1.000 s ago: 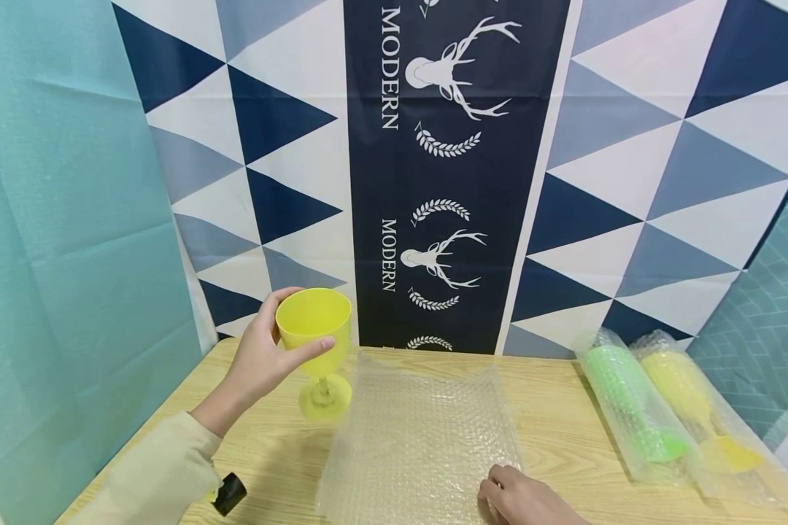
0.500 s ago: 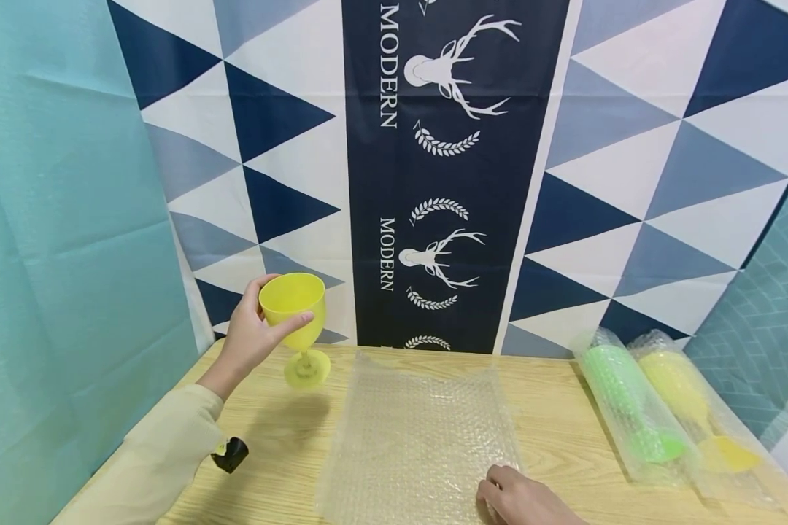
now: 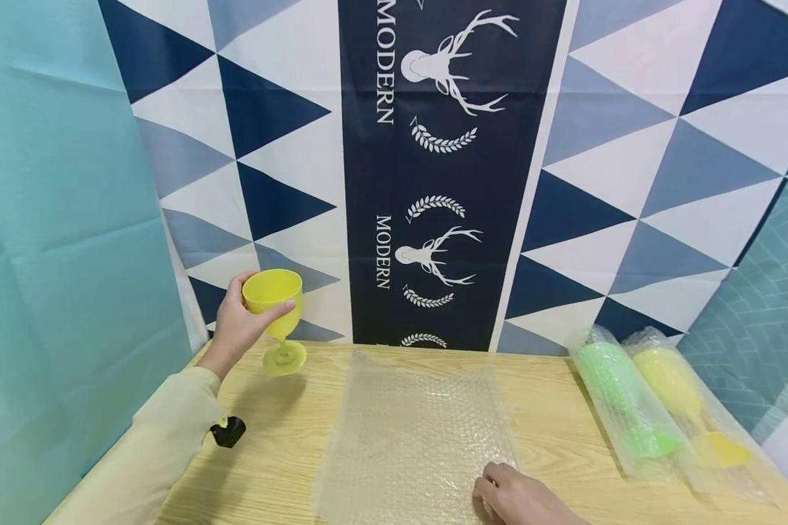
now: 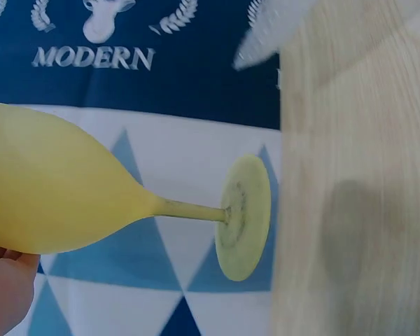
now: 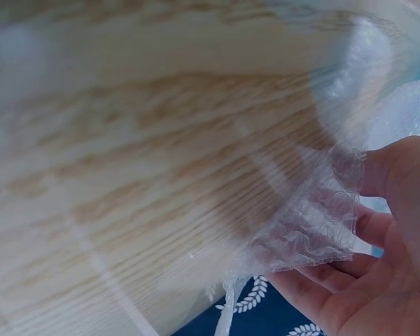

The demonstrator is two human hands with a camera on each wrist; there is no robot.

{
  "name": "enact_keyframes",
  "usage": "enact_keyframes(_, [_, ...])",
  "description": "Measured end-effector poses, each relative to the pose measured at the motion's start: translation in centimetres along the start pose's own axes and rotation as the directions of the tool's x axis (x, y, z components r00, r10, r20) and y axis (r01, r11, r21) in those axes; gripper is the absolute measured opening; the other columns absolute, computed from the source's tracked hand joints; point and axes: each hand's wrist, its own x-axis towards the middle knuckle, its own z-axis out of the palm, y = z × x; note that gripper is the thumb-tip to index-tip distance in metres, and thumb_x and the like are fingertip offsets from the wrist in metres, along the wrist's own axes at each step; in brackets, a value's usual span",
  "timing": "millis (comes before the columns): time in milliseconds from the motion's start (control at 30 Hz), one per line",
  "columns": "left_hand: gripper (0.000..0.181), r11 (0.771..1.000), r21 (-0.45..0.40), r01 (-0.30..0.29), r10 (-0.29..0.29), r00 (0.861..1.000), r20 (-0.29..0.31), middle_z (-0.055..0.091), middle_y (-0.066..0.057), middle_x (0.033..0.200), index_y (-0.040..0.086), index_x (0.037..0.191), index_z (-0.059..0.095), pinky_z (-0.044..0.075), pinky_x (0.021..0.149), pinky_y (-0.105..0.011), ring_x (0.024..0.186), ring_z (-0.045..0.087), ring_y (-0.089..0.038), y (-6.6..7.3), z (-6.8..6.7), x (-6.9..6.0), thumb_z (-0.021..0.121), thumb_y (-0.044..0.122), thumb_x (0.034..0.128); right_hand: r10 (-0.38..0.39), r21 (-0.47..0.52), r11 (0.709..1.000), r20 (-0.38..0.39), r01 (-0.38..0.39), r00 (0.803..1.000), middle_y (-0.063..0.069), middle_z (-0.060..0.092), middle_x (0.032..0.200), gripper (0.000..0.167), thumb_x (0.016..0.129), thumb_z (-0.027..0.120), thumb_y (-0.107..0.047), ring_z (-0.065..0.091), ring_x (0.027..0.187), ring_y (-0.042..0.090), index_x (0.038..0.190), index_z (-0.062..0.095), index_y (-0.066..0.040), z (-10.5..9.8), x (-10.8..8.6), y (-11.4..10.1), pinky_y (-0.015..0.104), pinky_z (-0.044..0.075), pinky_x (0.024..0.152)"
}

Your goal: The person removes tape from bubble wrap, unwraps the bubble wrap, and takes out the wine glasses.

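Observation:
In the head view, my left hand (image 3: pixel 239 324) grips the bowl of a yellow goblet (image 3: pixel 272 292), thumb across its near side. The goblet is upright, its foot over the left part of the table. The left wrist view shows the goblet's stem and foot (image 4: pixel 243 218) beside the table edge. A sheet of clear bubble wrap (image 3: pixel 414 437) lies flat in the middle. At its lower right edge my right hand (image 3: pixel 522 496) has curled fingers; the right wrist view shows the thumb and fingers of the hand (image 5: pixel 399 238) pinching the wrap's edge (image 5: pixel 308 231).
Two wrapped items, one green (image 3: pixel 624 401) and one yellow (image 3: pixel 679 394), lie on the wooden table (image 3: pixel 551 415) at the right. Patterned cloth (image 3: pixel 433 175) hangs behind, with teal cloth (image 3: pixel 59 240) at the left. A black object (image 3: pixel 228 432) is at the left sleeve.
My left hand has moved left and slightly away with the goblet. The right hand and the bubble wrap have stayed nearly in place.

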Motion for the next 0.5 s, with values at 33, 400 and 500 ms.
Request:
enact_keyframes(33, [0.087,1.000,0.003,0.009,-0.009,1.000,-0.001,0.045,-0.018,0.139,0.009,0.148,0.023,0.046,0.101,-0.047,0.122,0.049,-0.032,-0.4,0.1,0.1,0.074,0.036,0.0827,-0.003,-0.002,1.000,-0.003,0.003,1.000,-0.013,0.043,0.074,0.029,0.089,0.062,-0.046,0.026,0.067,-0.008,0.080,0.056,-0.019,0.0,0.0,0.0,0.007,0.027,0.052])
enact_keyframes(400, [0.089,0.996,0.042,0.076,-0.073,0.996,-0.057,0.045,-0.021,0.138,0.007,0.146,0.024,0.046,0.099,-0.047,0.121,0.049,-0.035,-3.9,0.8,1.3,0.074,0.042,0.0808,0.017,-0.008,1.000,0.020,-0.017,1.000,-0.012,0.046,0.076,0.031,0.088,0.063,-0.047,0.028,0.068,-0.007,0.083,0.060,-0.017,-0.2,-0.1,-0.2,0.007,0.029,0.053])
enact_keyframes(500, [0.089,0.993,0.044,0.106,-0.102,0.991,-0.080,0.044,-0.020,0.138,0.006,0.146,0.024,0.045,0.099,-0.045,0.120,0.049,-0.033,-4.2,0.8,1.4,0.073,0.043,0.0809,0.022,0.000,1.000,0.030,-0.022,0.999,-0.011,0.048,0.078,0.021,0.085,0.071,-0.035,0.030,0.069,-0.007,0.084,0.061,-0.016,-0.3,-0.1,-0.4,0.007,0.030,0.053])
